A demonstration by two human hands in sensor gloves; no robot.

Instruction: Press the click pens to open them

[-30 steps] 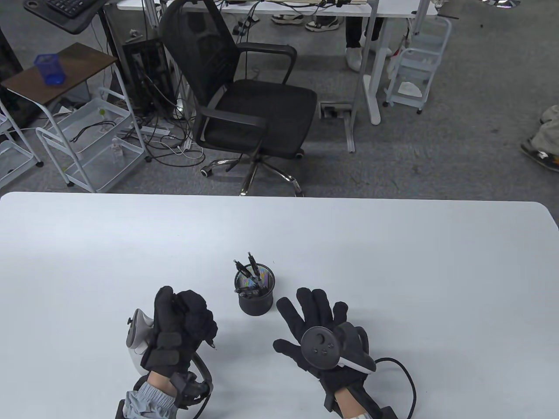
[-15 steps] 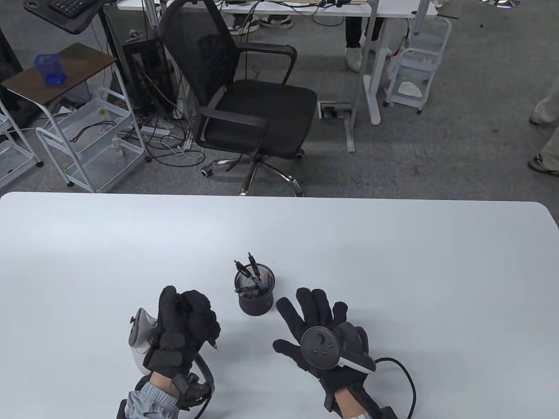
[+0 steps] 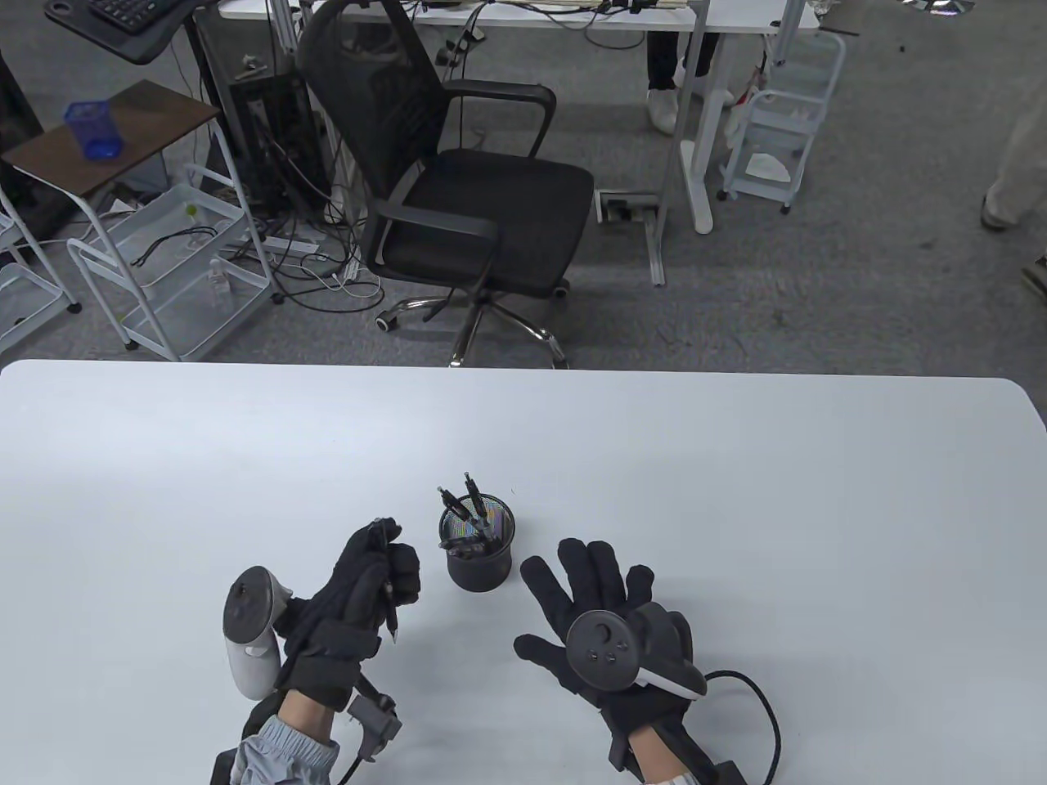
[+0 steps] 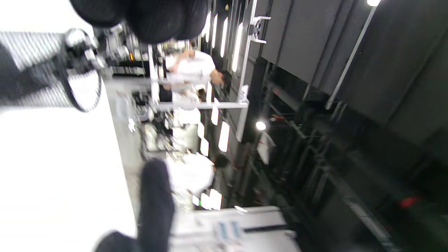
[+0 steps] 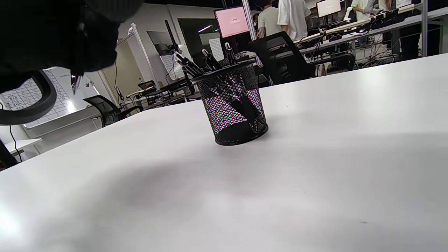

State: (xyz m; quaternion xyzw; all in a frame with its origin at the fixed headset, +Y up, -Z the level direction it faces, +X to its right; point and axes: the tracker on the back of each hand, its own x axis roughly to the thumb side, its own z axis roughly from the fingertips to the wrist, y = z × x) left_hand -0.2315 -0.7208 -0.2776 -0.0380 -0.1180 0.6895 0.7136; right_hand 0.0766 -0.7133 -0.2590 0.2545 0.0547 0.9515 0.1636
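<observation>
A black mesh pen cup (image 3: 480, 548) stands near the front middle of the white table (image 3: 736, 491) and holds several black click pens (image 3: 458, 503). It also shows in the right wrist view (image 5: 235, 105) and blurred in the left wrist view (image 4: 52, 70). My left hand (image 3: 372, 576) is just left of the cup and grips a black click pen (image 3: 386, 589) in curled fingers, its tip pointing down toward me. My right hand (image 3: 597, 601) rests flat on the table right of the cup, fingers spread, holding nothing.
A black office chair (image 3: 458, 188) stands beyond the table's far edge. White wire carts (image 3: 164, 270) and a desk (image 3: 687, 123) stand further back. A cable (image 3: 761, 711) runs from my right wrist across the table.
My left hand has turned over and moved up toward the cup, with the pen now lying along its fingers. My right hand has not moved.
</observation>
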